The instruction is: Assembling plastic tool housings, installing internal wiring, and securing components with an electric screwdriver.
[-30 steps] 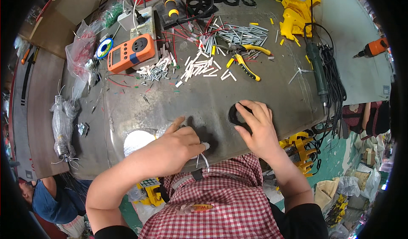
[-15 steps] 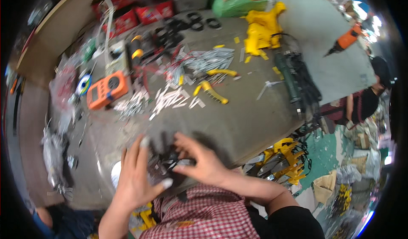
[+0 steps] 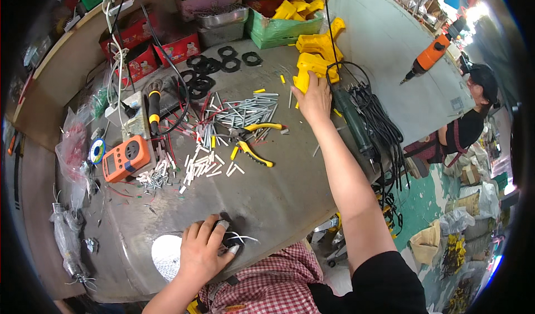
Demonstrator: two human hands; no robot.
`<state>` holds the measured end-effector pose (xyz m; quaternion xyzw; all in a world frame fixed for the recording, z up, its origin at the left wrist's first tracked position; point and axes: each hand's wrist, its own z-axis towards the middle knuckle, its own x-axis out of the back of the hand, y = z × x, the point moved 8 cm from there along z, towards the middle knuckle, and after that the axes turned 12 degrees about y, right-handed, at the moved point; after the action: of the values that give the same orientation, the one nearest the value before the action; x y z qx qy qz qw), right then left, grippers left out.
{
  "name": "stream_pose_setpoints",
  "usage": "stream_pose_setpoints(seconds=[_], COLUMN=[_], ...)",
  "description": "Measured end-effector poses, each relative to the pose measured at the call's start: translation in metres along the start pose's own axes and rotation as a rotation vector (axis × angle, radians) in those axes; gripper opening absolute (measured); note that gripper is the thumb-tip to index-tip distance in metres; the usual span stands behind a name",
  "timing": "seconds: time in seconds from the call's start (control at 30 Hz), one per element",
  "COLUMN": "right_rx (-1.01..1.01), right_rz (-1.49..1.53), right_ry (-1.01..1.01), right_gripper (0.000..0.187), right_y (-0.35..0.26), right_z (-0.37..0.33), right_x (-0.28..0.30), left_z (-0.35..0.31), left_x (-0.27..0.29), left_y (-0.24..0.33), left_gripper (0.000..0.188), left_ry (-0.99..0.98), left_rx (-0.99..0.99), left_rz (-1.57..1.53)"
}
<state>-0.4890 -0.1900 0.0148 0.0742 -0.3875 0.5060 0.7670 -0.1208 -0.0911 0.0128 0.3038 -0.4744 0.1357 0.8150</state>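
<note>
Near the front edge of the table, my left hand [image 3: 206, 250] closes round a small dark part [image 3: 227, 230] with two thin white wires [image 3: 242, 237] sticking out. White coverings show on its thumb and one fingertip. My right arm stretches far forward, and my right hand [image 3: 313, 101] grips a yellow plastic housing [image 3: 313, 67] in the pile at the back right. Its fingertips are partly hidden against the yellow plastic. Beside my left hand lies a round white disc [image 3: 166, 256].
Yellow-handled cutters [image 3: 253, 141], metal rods [image 3: 245, 112] and white sleeves [image 3: 202, 163] lie mid-table. An orange meter [image 3: 128, 158] is at left; black rings [image 3: 206, 68] lie behind. A corded green tool [image 3: 356, 127] lies right, below a hanging orange screwdriver [image 3: 432, 54]. Another person [image 3: 473, 107] is beyond.
My right hand has left the dark part by my left hand and reached forward to the yellow housings. My left hand has stayed near the table edge, its fingers now curled in. The view has shifted.
</note>
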Motion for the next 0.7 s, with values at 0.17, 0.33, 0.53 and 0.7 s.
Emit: stream_pose_setpoints(seconds=[0.17, 0.33, 0.53, 0.7], right_rx=[0.071, 0.014, 0.099, 0.069], right_rz=[0.289, 1.171, 1.006, -0.075], right_ry=[0.108, -0.567, -0.993, -0.557], right_gripper=[0.040, 0.043, 0.028, 0.026], right_y=[0.019, -0.054, -0.090, -0.022], right_z=[0.006, -0.079, -0.073, 0.004], right_x=[0.009, 0.113, 0.054, -0.073], left_z=[-0.004, 0.022, -0.007, -0.022], left_x=[0.002, 0.018, -0.004, 0.015], left_y=[-0.007, -0.049, -0.058, -0.078], left_gripper=[0.067, 0.080, 0.063, 0.055], left_ry=[-0.053, 0.065, -0.046, 0.256], left_rx=[0.049, 0.672, 1.021, 0.962], left_rz=[-0.041, -1.212, -1.325, -1.492])
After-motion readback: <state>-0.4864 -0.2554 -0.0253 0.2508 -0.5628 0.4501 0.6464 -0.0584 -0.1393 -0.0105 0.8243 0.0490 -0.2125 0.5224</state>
